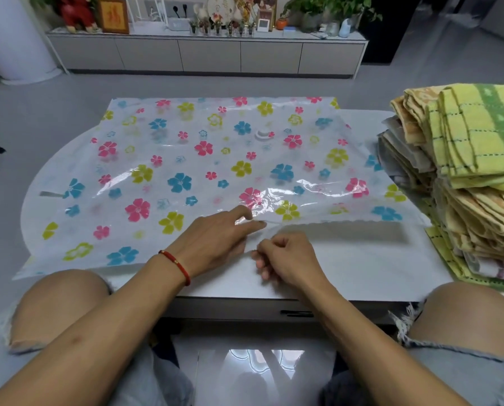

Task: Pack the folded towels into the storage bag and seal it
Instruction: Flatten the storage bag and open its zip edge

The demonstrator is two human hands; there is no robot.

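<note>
storage bag (215, 159) edge under left hand (215, 244) fingers (255, 225)

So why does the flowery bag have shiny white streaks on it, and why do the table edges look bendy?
Head view: the streaks are room light glaring off the wrinkled plastic of the storage bag, strongest beyond the left hand. The wide-angle lens curves the table edges. The far shelf looks soft and blurry.
</note>
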